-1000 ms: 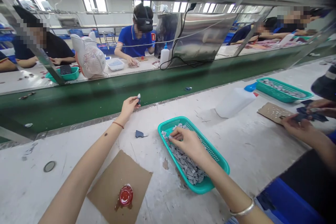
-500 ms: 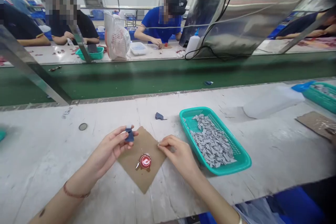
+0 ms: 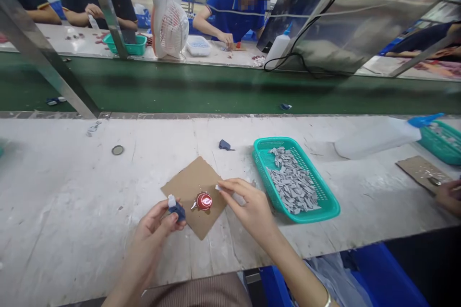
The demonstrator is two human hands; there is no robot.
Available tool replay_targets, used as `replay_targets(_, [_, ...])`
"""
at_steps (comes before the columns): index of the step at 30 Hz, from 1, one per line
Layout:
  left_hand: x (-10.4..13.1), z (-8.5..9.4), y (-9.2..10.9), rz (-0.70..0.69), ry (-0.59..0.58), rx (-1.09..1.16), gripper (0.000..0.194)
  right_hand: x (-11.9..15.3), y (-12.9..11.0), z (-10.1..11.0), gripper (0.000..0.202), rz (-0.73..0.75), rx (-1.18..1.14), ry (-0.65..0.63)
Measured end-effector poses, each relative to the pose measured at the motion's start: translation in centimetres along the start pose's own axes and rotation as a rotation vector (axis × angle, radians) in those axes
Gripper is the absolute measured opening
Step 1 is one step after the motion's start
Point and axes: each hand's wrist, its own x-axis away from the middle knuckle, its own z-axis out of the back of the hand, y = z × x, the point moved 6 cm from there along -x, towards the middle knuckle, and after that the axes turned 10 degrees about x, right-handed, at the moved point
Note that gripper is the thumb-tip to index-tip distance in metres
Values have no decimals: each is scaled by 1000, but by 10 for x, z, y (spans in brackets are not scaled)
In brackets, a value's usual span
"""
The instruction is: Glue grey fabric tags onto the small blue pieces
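Note:
My left hand [image 3: 153,230] is closed on a small dark blue piece [image 3: 177,211] with a pale grey tab on its top, held over the left corner of a brown cardboard square [image 3: 197,172]. Between thumb and fingertips, my right hand [image 3: 252,205] pinches a small flat pale grey piece [image 3: 218,187] above the card's right edge. Lying on the card is a shiny red round cap [image 3: 204,200] with wet-looking brownish liquid around it. Right of that hand stands a green plastic basket [image 3: 260,163] holding many grey strips [image 3: 293,187].
Another dark blue piece [image 3: 224,145] lies behind the card, and a round metal cap [image 3: 117,150] lies left. A white squeeze bottle [image 3: 378,138] rests on its side at right, near another person's hand [image 3: 448,197]. Beyond runs a green belt [image 3: 201,86]; a metal post [image 3: 54,53] slants at left.
My left hand has come lower and nearer, turning the blue piece so its grey tab shows more. The grey piece in my right fingertips shows more clearly. The view has tilted downward.

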Motion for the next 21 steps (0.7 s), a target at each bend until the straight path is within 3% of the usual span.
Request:
replay_targets(5, [4, 2, -4, -54, 30, -21, 36, -1, -28, -6, 18, 103, -37, -78])
replay_targets(15, [9, -10, -1, -67, -34, -31, 30, -2, -34, -14, 16, 137, 25, -115])
replay_targets(21, [6, -16, 0, -99, -115, -71, 25, -6, -35, -6, 13, -39, -207, -120])
